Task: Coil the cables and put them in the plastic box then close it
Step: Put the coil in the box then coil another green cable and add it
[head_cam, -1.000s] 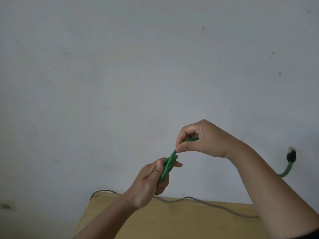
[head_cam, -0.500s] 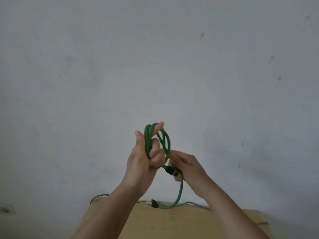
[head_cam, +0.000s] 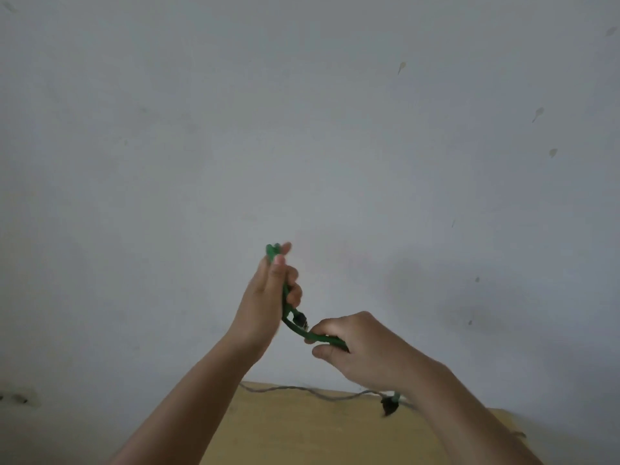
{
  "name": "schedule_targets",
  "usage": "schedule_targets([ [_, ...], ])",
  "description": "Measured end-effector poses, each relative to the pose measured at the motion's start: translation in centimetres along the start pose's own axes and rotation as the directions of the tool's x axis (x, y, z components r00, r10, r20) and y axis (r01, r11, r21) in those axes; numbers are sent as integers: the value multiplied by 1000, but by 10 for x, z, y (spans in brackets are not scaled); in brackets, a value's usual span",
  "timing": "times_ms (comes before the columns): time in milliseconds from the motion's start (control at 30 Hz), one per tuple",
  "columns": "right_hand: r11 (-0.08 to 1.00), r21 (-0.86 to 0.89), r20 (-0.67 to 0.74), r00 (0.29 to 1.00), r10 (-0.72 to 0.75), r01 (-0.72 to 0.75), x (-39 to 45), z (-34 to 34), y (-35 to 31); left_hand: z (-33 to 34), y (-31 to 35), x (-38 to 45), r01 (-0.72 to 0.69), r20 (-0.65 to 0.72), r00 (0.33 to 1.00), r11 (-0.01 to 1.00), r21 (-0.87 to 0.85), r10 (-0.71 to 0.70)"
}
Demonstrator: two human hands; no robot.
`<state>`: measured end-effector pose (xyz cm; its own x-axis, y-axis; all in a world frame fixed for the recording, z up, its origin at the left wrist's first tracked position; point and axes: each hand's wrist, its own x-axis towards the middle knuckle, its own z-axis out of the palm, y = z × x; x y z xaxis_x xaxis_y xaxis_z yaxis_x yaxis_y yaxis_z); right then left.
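Both hands are raised in front of the wall with a green cable between them. My left hand grips several coiled loops of it, and the loop tops stick out above the fingers. One black plug pokes out just below that hand. My right hand, lower and to the right, pinches the free strand. The cable's other black plug dangles under my right wrist. The plastic box is out of view.
A tan wooden table fills the bottom of the view. A thin grey cable lies along its far edge against the pale wall.
My right hand has moved down and to the right, drawing the free strand away from the coil. The loose plug has swung from under my left arm to under my right wrist.
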<state>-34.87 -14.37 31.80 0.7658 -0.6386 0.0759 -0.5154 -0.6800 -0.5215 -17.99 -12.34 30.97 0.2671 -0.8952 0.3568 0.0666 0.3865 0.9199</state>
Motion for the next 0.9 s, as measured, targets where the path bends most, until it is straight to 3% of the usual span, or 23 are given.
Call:
schedule_targets([
  [67, 998, -68, 32, 999, 5, -3, 0, -17, -6, 5, -5, -10, -89, 131, 990, 951, 297, 52],
  [167, 999, -42, 4, 1000, -13, 13, 0, -44, -11, 8, -15, -24, -152, 282, 959, 868, 472, 14],
  [267, 998, 40, 4, 999, -46, 46, 1, -69, -11, 10, -24, -44, -85, 398, 913, 916, 392, -85],
  [367, 979, 190, 48, 995, -86, 76, 2, -76, -8, 16, -26, -56, 66, 452, 882, 985, 162, -133],
  [467, 914, 385, -19, 992, -129, 126, 1, -67, -2, 18, -21, -54, 123, 489, 865, 992, 8, -112],
  [567, 865, 474, -122, 985, -119, 164, 2, -53, 2, 13, -19, -51, 150, 504, 857, 988, -49, -105],
  [733, 842, 482, -206, 965, -160, 243, 3, -33, 6, 4, -18, -41, 187, 468, 876, 976, -112, -114],
  [900, 853, 469, -189, 970, -154, 227, 4, -29, 9, 2, -14, -35, 133, 260, 960, 986, -105, -102],
])
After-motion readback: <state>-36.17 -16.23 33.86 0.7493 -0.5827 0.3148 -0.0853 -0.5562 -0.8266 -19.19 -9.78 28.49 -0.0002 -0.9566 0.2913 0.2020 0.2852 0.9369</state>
